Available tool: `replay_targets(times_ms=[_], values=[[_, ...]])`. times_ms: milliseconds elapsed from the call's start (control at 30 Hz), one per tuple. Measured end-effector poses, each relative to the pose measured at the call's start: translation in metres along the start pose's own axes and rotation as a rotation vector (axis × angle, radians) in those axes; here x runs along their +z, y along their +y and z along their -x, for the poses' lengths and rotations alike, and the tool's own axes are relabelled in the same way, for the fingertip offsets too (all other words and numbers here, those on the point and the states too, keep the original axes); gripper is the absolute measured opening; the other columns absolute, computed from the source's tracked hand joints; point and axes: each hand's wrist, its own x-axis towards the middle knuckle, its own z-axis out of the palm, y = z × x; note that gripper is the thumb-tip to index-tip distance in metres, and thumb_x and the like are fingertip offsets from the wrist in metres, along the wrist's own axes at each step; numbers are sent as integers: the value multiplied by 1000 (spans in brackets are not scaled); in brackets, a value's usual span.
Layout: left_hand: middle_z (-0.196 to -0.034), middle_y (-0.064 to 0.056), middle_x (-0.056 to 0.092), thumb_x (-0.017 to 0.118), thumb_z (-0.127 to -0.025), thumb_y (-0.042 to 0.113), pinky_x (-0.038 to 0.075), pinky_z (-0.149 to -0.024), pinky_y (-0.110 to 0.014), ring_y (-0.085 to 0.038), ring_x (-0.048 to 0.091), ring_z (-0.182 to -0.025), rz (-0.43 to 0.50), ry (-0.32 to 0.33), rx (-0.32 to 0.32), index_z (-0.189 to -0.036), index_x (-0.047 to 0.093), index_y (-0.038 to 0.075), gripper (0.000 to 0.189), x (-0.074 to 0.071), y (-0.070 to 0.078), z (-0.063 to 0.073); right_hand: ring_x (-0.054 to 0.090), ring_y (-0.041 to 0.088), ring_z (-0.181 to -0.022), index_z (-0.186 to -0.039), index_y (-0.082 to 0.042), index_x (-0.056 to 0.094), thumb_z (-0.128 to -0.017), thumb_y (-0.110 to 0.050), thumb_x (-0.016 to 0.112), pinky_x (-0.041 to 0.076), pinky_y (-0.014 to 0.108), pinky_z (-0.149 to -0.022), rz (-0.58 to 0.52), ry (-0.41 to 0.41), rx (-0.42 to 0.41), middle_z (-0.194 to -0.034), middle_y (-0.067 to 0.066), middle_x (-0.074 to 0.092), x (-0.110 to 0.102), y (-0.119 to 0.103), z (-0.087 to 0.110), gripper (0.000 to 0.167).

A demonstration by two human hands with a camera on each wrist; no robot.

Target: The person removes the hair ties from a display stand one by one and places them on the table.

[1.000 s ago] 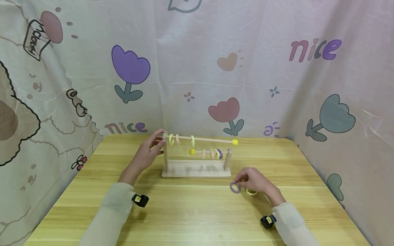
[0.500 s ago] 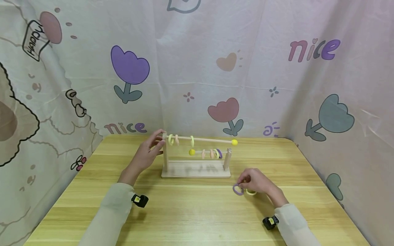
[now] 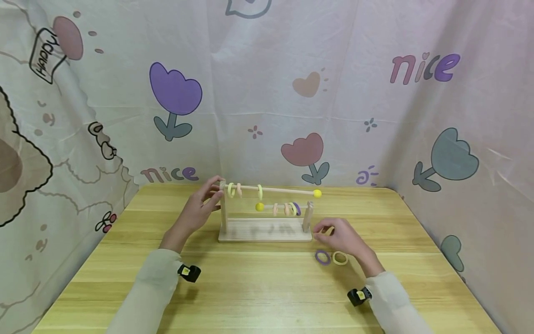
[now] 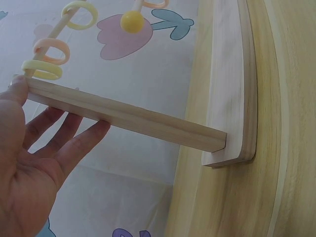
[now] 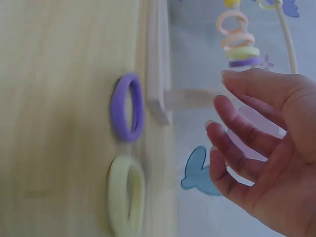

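Observation:
My left hand (image 3: 195,211) grips the tall left post (image 4: 123,111) of a wooden stand (image 3: 267,236), thumb at the top end and fingers along the far side. Two yellowish hair ties and a peach one hang on the stand's upper rod (image 3: 288,190). Peach, yellow and purple ties hang on the lower rod, near the short right post (image 3: 308,218). My right hand (image 3: 344,235) hovers by the stand's right end, fingers loosely bent, holding nothing. Below it a purple hair tie (image 5: 117,111) and a pale yellow hair tie (image 5: 117,197) lie side by side on the table.
The stand rests on a wood-grain table (image 3: 250,287). Yellow balls cap the free ends of the upper rod and lower rod, the upper ball (image 3: 317,193) jutting past the right post. A printed curtain (image 3: 250,93) hangs behind the table and along both sides.
My right hand has let go of the purple hair tie, which shifted slightly right beside the yellow one, and has risen toward the stand. The left hand keeps its hold on the post.

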Motion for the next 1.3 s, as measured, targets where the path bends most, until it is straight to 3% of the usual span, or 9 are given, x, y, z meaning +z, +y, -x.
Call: replay_targets(times_ms=[333,633,900,1300], values=[[-135,-24,57,47,-111,31,62,-94,-54,-46,60,-128,1,-6,2,-150,43,24,40,0,2,-1,66,10,-78,-95,-8,79,-87,-8,80,59,21,-65,-89,131,-18,-87,3,76,8,-35,-24,8],[-135,-24,57,46,-111,34,62,-92,-53,-47,60,-128,-5,-10,11,-150,42,24,40,-1,0,-2,67,10,-75,-99,-6,80,-89,-10,79,60,22,-65,-120,214,-45,-92,7,79,16,-58,-47,10],[-136,-23,57,47,-110,38,61,-93,-55,-45,60,-129,-1,-9,-13,-149,42,28,41,-1,1,-1,66,11,-74,-99,-5,80,-89,-9,80,59,22,-65,-158,253,-68,-93,10,79,27,-75,-59,10],[-136,-25,56,47,-110,37,62,-92,-54,-47,60,-128,-2,-2,1,-150,42,24,42,1,0,1,71,15,-76,-101,-7,79,-88,-12,82,60,22,-67,-192,311,-91,-94,8,79,44,-88,-74,14]])
